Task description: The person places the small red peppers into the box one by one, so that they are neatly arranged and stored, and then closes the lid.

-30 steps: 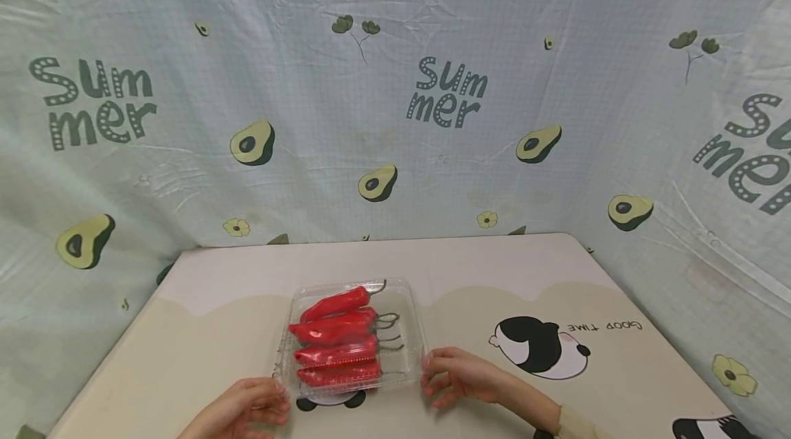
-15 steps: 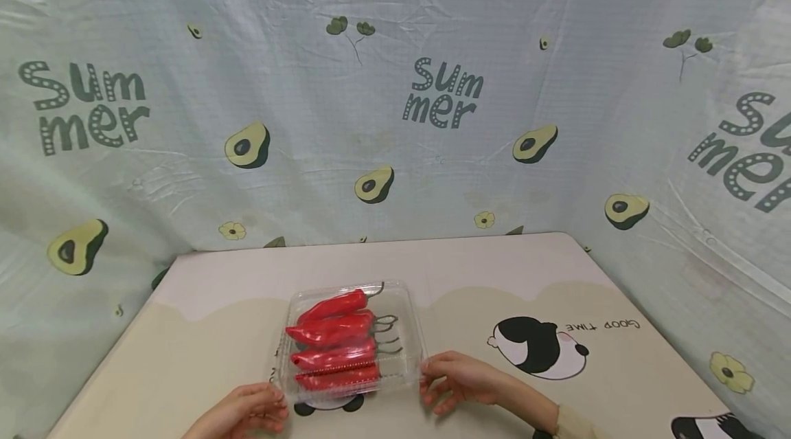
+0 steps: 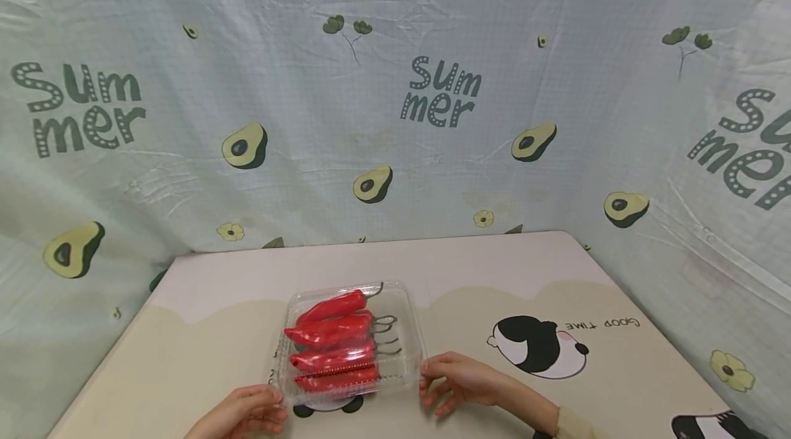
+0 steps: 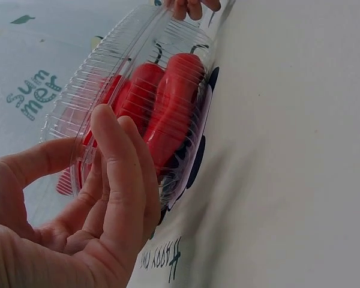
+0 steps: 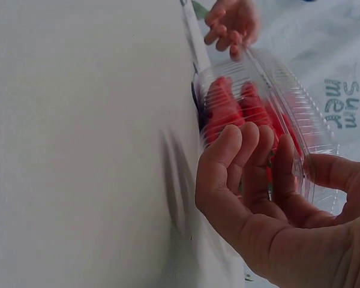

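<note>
A clear plastic clamshell box [image 3: 404, 336] rests on the table, its lid down over several red peppers [image 3: 334, 330] with green stems. The peppers lie side by side, stems to the right. At the box's near left corner, my left hand [image 3: 241, 413] pinches the rim between thumb and index finger; the other fingers curve below it, as the left wrist view shows. My right hand [image 3: 460, 383] pinches the rim at the near right corner the same way. In the right wrist view, my fingers partly hide the peppers [image 5: 225, 111].
The table mat [image 3: 494, 264] bears a cartoon panda [image 3: 540, 348] and lettering right of the box. Another panda print is mostly covered by the box. A pale curtain [image 3: 296, 82] with avocado prints hangs behind the table and along its sides.
The head view has shifted slightly, so the scene sits a little further left. Both hands keep their pinch at the box's near corners, and the box stays nearly where it was.
</note>
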{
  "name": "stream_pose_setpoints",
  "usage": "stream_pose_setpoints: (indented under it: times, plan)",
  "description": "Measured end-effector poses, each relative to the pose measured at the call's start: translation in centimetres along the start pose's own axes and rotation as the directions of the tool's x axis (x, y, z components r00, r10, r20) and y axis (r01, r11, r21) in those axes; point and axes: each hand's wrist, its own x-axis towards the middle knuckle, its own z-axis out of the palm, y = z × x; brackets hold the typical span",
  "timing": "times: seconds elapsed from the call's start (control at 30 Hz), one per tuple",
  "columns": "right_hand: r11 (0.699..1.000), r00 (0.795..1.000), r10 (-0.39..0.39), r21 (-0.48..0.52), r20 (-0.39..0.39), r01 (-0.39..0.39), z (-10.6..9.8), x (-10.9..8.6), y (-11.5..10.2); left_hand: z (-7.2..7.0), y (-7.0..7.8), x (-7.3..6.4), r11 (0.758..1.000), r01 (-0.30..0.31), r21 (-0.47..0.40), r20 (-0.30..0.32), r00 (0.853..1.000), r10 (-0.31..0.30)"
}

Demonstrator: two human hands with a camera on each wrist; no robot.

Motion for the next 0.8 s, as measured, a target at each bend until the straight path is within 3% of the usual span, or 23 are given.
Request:
stream_pose_setpoints:
  times: [0.23, 0.8]
  plan:
    - [1.0, 0.999, 0.01, -0.028, -0.035, -0.011, 0.13, 0.2, 0.16, 0.07, 0.06, -0.01, 1.0, -0.013, 0.009, -0.024, 1.0, 0.013]
    - [1.0, 1.0, 0.005, -0.012, 0.003, -0.005, -0.05, 0.11, 0.19, 0.24, -0.22, 0.0, 1.0, -0.007, -0.023, -0.028, 1.0, 0.007]
